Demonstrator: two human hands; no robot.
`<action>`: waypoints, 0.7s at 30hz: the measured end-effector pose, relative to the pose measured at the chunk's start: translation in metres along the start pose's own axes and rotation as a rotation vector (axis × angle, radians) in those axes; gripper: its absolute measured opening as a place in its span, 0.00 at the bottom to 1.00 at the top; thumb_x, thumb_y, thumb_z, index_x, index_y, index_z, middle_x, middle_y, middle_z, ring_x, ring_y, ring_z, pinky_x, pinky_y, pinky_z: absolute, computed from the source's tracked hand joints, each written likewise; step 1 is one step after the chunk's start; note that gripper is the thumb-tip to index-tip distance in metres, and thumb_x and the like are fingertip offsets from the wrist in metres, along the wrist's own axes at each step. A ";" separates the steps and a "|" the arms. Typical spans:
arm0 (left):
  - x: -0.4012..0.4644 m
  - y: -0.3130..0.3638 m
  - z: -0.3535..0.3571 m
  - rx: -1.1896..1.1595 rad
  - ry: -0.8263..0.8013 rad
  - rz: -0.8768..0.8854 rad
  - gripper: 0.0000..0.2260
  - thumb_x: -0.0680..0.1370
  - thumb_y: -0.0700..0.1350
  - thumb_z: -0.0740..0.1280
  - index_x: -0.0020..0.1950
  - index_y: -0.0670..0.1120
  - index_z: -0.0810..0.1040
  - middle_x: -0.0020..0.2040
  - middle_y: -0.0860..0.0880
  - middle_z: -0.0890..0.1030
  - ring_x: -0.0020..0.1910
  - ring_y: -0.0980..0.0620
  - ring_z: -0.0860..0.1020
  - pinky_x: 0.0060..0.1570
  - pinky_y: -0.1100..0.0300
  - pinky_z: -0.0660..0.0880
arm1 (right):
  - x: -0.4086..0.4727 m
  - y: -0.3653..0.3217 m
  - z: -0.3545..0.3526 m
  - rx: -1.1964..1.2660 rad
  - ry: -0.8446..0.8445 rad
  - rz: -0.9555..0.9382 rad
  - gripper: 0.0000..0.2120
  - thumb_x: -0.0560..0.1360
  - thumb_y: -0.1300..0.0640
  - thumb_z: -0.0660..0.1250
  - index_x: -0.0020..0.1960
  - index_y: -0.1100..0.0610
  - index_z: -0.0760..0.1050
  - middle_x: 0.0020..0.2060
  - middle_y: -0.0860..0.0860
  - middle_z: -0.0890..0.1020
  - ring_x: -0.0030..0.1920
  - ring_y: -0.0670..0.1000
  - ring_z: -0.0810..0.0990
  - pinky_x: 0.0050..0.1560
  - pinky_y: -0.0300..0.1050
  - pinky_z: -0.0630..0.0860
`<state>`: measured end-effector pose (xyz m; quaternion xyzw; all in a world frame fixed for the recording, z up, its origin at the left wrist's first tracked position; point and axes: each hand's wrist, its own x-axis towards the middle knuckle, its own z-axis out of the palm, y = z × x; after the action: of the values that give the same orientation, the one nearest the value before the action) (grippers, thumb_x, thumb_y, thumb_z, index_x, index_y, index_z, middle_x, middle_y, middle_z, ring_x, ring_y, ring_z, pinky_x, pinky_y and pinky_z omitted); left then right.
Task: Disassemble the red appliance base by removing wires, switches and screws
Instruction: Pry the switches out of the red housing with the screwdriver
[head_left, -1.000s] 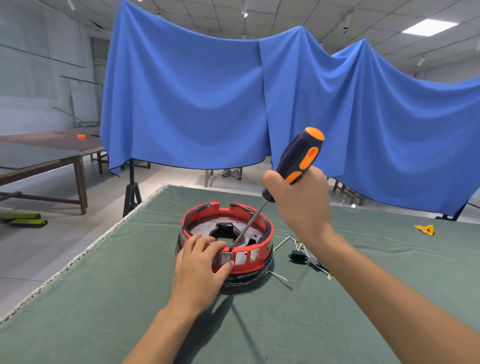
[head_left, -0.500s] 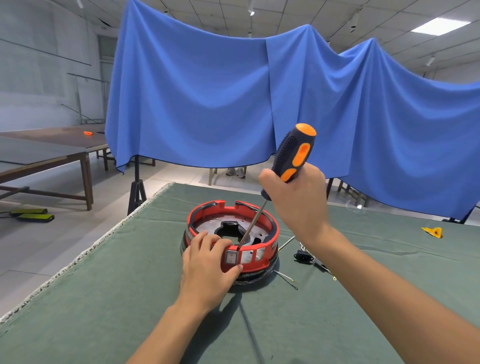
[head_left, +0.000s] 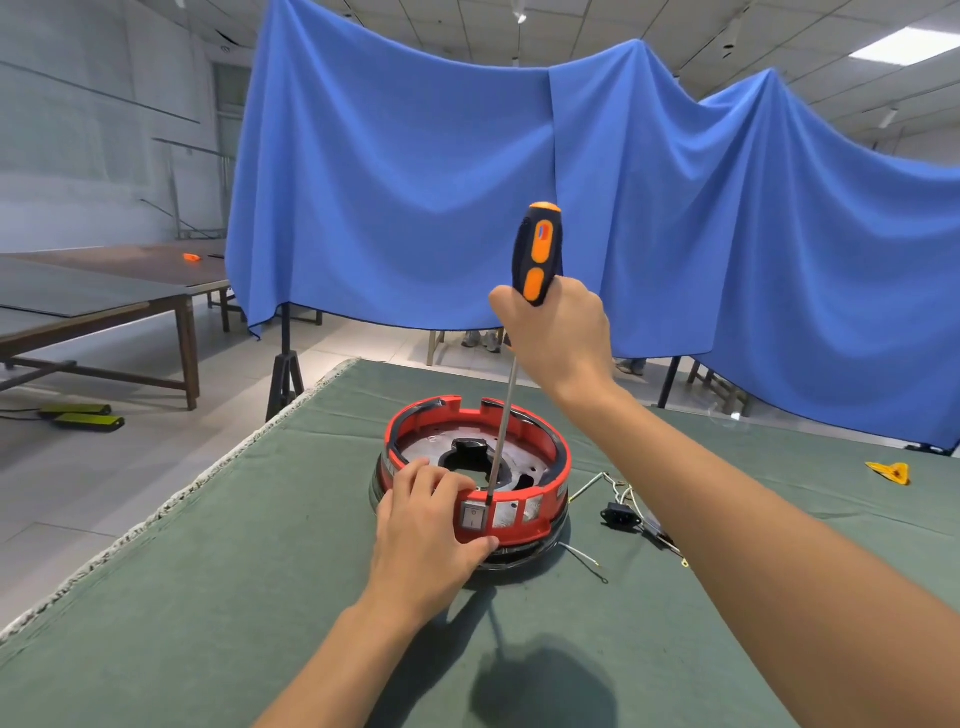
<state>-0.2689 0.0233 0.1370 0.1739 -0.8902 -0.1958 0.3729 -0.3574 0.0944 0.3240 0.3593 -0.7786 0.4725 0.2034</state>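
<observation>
Green table: left hand grips red base; right hand clutches screwdriver beside loose wires.

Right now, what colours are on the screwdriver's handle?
Black with orange patches and an orange cap, on the screwdriver handle, clearest in the head view.

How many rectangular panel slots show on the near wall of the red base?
3, side by side on the red base: white rocker switch leftmost, two slots rightward. The left hand may hide more.
</observation>
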 end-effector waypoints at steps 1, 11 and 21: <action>0.000 0.000 0.000 -0.002 0.001 -0.001 0.23 0.67 0.58 0.73 0.59 0.53 0.73 0.59 0.57 0.71 0.67 0.56 0.59 0.66 0.51 0.63 | 0.003 0.002 0.001 0.011 -0.003 0.015 0.15 0.70 0.52 0.63 0.30 0.56 0.63 0.27 0.53 0.73 0.29 0.53 0.69 0.32 0.45 0.69; 0.001 -0.004 -0.001 0.008 -0.009 -0.013 0.28 0.68 0.60 0.72 0.64 0.53 0.70 0.61 0.58 0.69 0.67 0.57 0.58 0.68 0.53 0.61 | 0.006 0.010 -0.010 0.075 0.054 -0.006 0.19 0.70 0.55 0.64 0.25 0.54 0.60 0.19 0.46 0.68 0.38 0.62 0.83 0.32 0.46 0.68; 0.000 -0.006 -0.001 0.017 -0.049 -0.006 0.33 0.67 0.62 0.73 0.66 0.52 0.67 0.66 0.57 0.65 0.70 0.58 0.55 0.70 0.56 0.56 | -0.013 0.000 -0.013 0.089 0.103 -0.134 0.16 0.65 0.53 0.60 0.24 0.53 0.55 0.16 0.46 0.61 0.27 0.58 0.68 0.28 0.43 0.61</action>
<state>-0.2677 0.0179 0.1347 0.1750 -0.9002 -0.1934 0.3486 -0.3486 0.1106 0.3214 0.3944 -0.7196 0.5098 0.2584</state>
